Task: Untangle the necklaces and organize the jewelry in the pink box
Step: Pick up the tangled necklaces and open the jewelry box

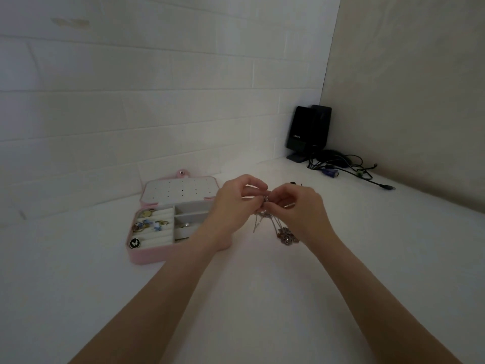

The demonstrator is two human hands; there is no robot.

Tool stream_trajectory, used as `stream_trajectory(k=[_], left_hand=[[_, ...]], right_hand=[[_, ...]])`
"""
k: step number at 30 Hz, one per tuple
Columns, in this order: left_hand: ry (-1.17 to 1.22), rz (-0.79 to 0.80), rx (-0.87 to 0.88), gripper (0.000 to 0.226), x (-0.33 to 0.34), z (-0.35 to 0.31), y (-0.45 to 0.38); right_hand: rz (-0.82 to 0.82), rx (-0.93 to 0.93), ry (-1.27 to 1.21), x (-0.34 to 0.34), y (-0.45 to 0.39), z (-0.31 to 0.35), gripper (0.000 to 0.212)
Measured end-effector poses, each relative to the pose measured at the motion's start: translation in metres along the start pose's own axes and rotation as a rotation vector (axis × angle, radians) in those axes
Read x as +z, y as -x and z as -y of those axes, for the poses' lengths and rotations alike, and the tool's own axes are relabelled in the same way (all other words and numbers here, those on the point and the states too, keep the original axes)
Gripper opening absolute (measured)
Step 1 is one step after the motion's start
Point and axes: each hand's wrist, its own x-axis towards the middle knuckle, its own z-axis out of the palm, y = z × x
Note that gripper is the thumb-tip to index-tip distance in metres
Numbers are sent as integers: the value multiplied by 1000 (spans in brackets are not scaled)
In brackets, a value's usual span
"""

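Head view shows both hands raised over the white table [262, 298]. Left hand [233, 203] and right hand [299, 206] pinch the tangled necklaces [265, 206] between fingertips, chains and a pendant dangling below. Just left of them, the pink jewelry box [147, 256] lies open, rings in its slots. Black speakers [301, 132] stand in the corner.

Head camera looks forward and down, close over the white table [262, 298].
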Motion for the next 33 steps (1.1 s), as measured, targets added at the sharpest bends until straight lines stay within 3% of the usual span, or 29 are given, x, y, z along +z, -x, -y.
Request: stream_trajectory(k=[7,13,17,21,28,33], left_hand=[[-128,-71,64,22,-6,8,3],[-142,-36,96,21,-4,6,4],[-30,18,29,20,-6,0,10],[209,-59,-73,22,-15,-7,9],[142,10,-44,3,-6,-8,13],[31,22,-21,9,-7,-5,11]], right_hand=[[54,274,-368,0,0,1,1],[83,410,-743,-5,3,8,11],[94,421,-768,-7,4,10,16],[41,441,-858,-12,4,9,17],[128,359,-744,-9,8,11,12],[75,302,-545,-8,8,11,8]])
